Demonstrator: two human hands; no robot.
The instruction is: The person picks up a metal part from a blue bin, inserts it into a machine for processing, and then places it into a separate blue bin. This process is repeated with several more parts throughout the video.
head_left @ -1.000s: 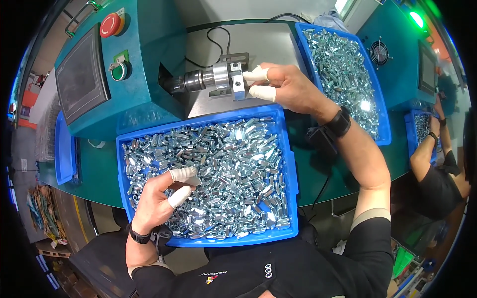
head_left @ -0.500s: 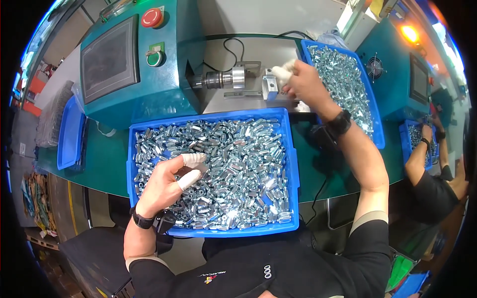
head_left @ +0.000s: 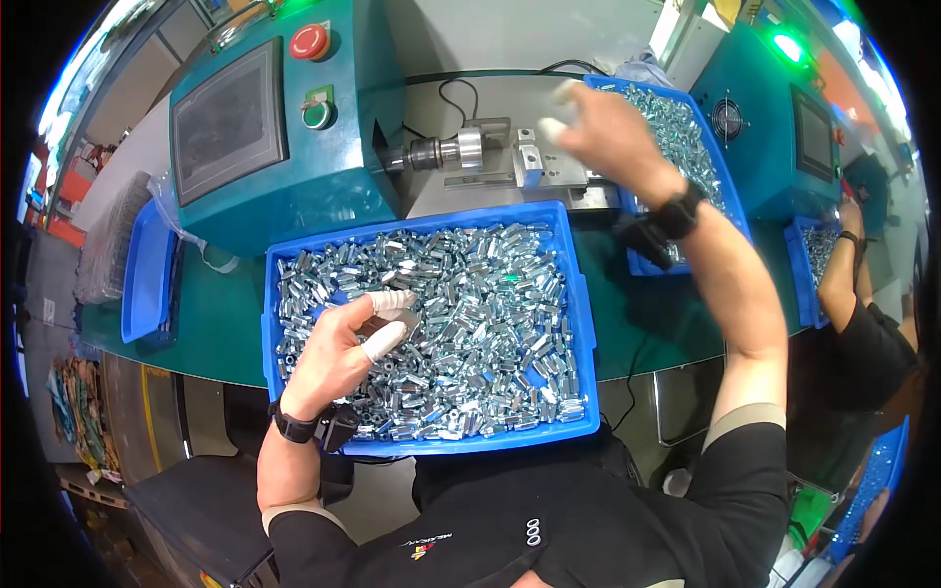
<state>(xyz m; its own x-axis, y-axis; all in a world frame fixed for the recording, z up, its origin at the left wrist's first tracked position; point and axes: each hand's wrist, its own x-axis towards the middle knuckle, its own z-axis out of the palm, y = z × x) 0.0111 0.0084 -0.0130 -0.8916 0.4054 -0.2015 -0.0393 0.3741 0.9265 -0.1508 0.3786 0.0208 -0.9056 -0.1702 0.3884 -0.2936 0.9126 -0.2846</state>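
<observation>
My left hand is over the near blue tray, which is full of shiny hexagonal metal sleeves. White covers wrap its thumb and forefinger, which curve toward each other around a small grey patch too unclear to name. Blurred by motion, my right hand is above the left edge of a second blue tray of similar metal pieces. Its thumb and forefinger, also in white covers, are apart with nothing visible between them. Left of that hand, a metal clamp block faces the machine's round spindle.
A teal machine with a dark screen and red stop button stands behind the near tray. Another teal machine is at right, with a person's arm beside it. Empty blue trays lie at left.
My right hand has moved up and away from the clamp block to the far tray's edge. My left hand stays over the near tray. The right machine's lamp went from orange to green.
</observation>
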